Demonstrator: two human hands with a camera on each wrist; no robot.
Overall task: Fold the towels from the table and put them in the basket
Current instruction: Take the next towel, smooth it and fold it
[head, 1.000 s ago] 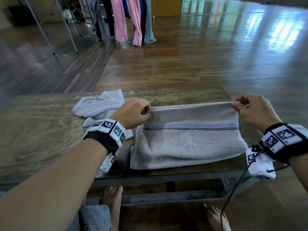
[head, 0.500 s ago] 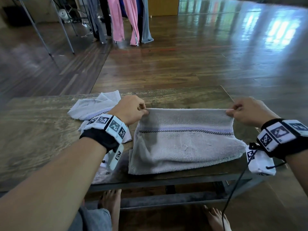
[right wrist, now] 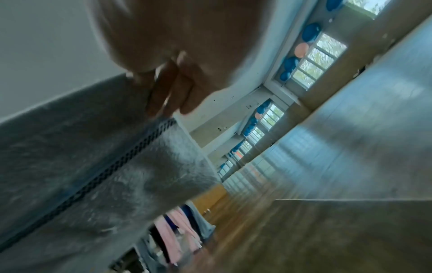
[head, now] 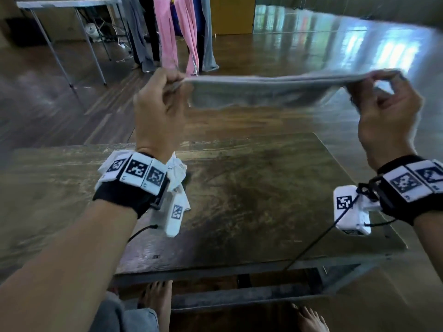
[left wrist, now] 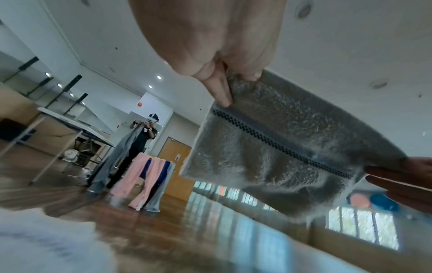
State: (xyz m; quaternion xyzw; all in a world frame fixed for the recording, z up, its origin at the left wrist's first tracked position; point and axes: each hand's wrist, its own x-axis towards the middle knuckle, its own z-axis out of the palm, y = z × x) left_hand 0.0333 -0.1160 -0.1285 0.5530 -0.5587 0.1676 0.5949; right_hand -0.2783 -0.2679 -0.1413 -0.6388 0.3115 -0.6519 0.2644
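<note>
A grey towel with a dark checked stripe hangs in the air above the wooden table, stretched between both hands. My left hand pinches its upper left corner between thumb and fingers. At the upper right corner my right hand pinches it the same way, fingers curled on the edge. The towel looks doubled, its lower edge hanging free. A second pale towel lies on the table, mostly hidden behind my left wrist. No basket is in view.
Beyond the table a rack of pink and grey cloths stands on the shiny wooden floor. A folding table is at far left. Another person handles a grey cloth in the distance. My bare feet are under the table's front edge.
Both hands have lifted the grey towel off the table and raised it to chest height. It lay flat on the table before; now it hangs taut between them.
</note>
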